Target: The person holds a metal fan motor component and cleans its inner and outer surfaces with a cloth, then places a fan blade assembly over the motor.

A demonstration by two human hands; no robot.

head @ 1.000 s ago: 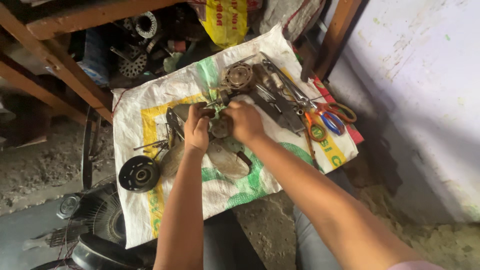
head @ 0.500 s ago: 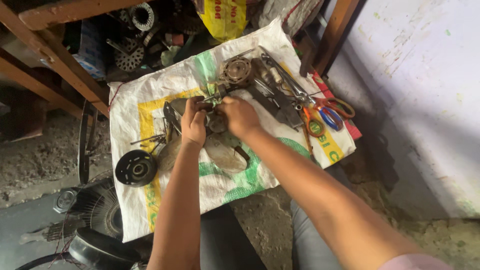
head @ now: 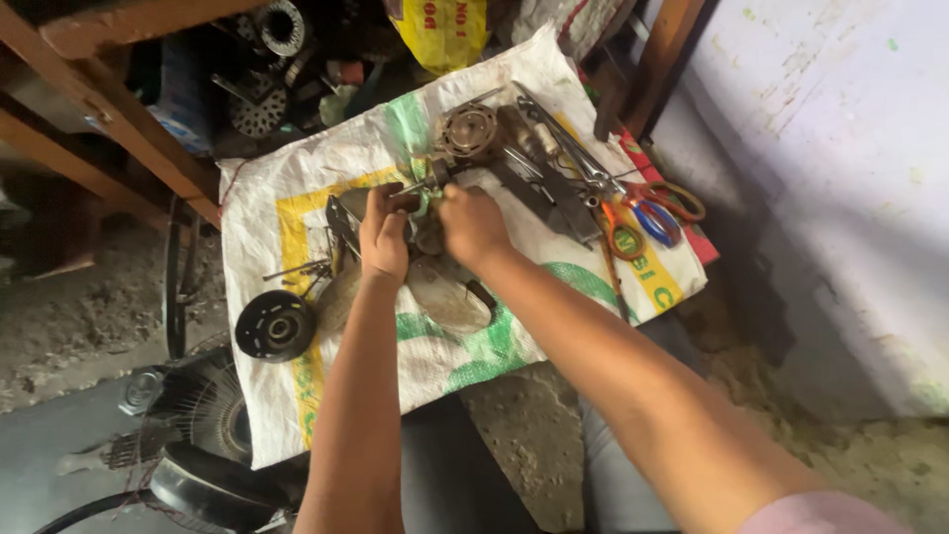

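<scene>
Both hands meet over a small dark metal motor part [head: 427, 203] in the middle of a white woven sack [head: 297, 386] spread on the ground. My left hand [head: 384, 235] grips the part from the left, fingers curled around it. My right hand [head: 473, 223] closes on it from the right. A thin shaft sticks out of the part toward the upper right. Under the hands lie greyish fan blades [head: 450, 297]. Most of the held part is hidden by my fingers.
On the sack lie a black round wheel [head: 276, 324], a round metal motor housing [head: 467, 131], several long metal tools [head: 554, 158] and orange and blue handled scissors [head: 643, 213]. A wooden frame [head: 109, 119] runs at upper left. A black fan guard [head: 203, 405] sits at lower left.
The view has shifted a little, so the sack sits slightly higher in the frame. Both hands stay clasped on the part, with only small movements of the fingers.
</scene>
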